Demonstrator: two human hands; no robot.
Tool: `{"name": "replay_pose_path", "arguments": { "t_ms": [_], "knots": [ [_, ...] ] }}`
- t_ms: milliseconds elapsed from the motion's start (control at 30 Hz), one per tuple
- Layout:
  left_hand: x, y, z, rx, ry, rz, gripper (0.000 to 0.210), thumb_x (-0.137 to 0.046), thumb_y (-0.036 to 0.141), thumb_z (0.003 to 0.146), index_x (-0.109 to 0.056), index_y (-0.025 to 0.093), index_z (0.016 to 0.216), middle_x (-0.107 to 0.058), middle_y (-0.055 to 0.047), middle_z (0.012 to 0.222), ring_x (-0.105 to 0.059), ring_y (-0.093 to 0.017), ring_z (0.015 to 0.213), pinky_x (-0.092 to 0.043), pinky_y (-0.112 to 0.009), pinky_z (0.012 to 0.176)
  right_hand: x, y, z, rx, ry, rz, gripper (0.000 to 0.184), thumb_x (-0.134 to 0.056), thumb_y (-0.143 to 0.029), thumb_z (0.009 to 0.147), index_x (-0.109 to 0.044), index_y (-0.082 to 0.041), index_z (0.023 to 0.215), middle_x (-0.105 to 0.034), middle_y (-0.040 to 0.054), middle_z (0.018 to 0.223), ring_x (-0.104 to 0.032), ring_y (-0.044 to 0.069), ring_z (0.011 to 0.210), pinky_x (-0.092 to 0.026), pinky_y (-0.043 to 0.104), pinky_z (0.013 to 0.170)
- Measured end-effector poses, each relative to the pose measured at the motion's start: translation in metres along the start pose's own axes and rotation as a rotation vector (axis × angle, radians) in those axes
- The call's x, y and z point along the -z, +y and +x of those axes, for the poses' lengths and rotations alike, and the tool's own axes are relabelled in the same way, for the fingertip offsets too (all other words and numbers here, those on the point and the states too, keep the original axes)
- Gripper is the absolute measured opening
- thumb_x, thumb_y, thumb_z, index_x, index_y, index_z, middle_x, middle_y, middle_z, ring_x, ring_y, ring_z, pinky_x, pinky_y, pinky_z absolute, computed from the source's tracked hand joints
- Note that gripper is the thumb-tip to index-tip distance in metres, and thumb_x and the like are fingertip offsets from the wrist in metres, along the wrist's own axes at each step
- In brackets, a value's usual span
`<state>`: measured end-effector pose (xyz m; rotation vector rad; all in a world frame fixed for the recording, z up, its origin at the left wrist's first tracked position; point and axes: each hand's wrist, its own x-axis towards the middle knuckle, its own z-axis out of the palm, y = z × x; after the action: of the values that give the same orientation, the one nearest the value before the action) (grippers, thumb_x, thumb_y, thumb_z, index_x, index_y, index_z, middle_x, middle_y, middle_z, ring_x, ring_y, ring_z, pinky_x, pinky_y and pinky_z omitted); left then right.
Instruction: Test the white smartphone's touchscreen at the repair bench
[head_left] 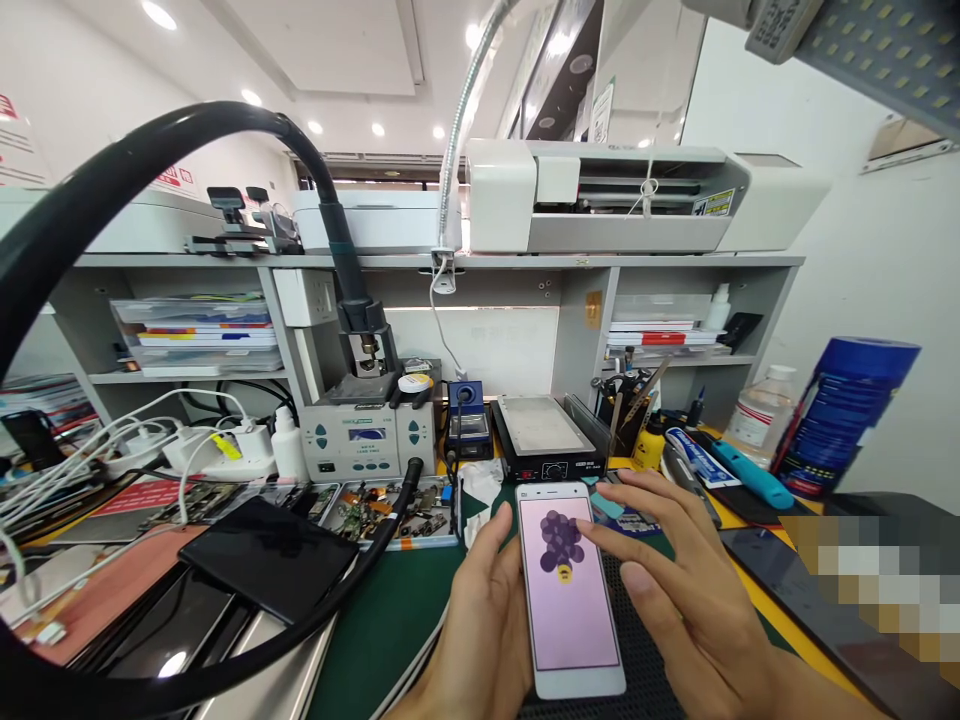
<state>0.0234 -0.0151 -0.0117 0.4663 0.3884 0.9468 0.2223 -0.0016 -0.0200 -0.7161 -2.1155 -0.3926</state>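
Observation:
A white smartphone (576, 630) stands tilted toward me at the lower middle, its lit pink screen showing a cluster of purple circles and one yellow circle. My left hand (480, 620) grips the phone along its left edge, with the thumb up beside the frame and the other fingers mostly hidden behind it. Over the phone's right side reaches my right hand (690, 580), fingers spread and holding nothing. Its index fingertip is at the purple circles; whether it presses the glass or hovers just above, I cannot tell.
A grey rework station (367, 445) with a thick black hose (225, 675) looping across the left stands behind a tray of small parts (431, 515). Beyond the phone are a hot plate (547, 430) and tweezers in a holder (626, 400). Several dark phones and tablets (270, 555) lie left.

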Motion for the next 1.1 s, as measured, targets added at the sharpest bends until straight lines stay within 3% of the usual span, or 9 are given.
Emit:
{"name": "replay_pose_path", "arguments": {
  "t_ms": [367,633,867,1100],
  "knots": [
    [-0.0010,-0.0005,-0.0017,0.018,0.008,0.034,0.063,-0.040,0.056,0.098,-0.055,0.014,0.143,-0.061,-0.013,0.138,-0.056,-0.034,0.126,-0.038,-0.042,0.107,-0.0002,-0.0008,0.0015,-0.025,0.006,-0.008,0.043,-0.050,-0.009,0.087,-0.064,-0.019,0.127,-0.051,0.0146,0.137,-0.042,0.035,0.135,-0.038,0.060,0.107],
    [0.0005,-0.0037,0.0019,-0.004,-0.041,0.021,0.064,-0.039,0.054,0.099,-0.051,0.013,0.147,-0.062,-0.015,0.136,-0.058,-0.035,0.124,-0.038,-0.044,0.107,-0.0008,-0.0025,0.0022,-0.031,-0.018,-0.008,0.042,-0.049,-0.009,0.089,-0.063,-0.018,0.128,-0.049,0.0149,0.138,-0.039,0.035,0.136,-0.039,0.061,0.107],
    [-0.0004,-0.0024,0.0006,0.013,-0.018,-0.002,0.071,-0.046,0.056,0.097,-0.039,0.013,0.154,-0.065,-0.016,0.132,-0.059,-0.035,0.122,-0.038,-0.045,0.107,0.0018,-0.0014,0.0015,-0.016,0.002,-0.011,0.042,-0.048,-0.008,0.089,-0.062,-0.016,0.128,-0.048,0.0157,0.138,-0.040,0.035,0.135,-0.037,0.061,0.106],
    [0.0001,-0.0045,-0.0001,0.017,-0.022,0.012,0.072,-0.046,0.055,0.096,-0.039,0.013,0.154,-0.065,-0.015,0.132,-0.059,-0.035,0.122,-0.037,-0.044,0.107,0.0010,-0.0029,0.0023,-0.009,-0.014,-0.017,0.041,-0.048,-0.008,0.089,-0.062,-0.017,0.127,-0.048,0.0158,0.138,-0.039,0.035,0.135,-0.038,0.062,0.106]
  ]
}}
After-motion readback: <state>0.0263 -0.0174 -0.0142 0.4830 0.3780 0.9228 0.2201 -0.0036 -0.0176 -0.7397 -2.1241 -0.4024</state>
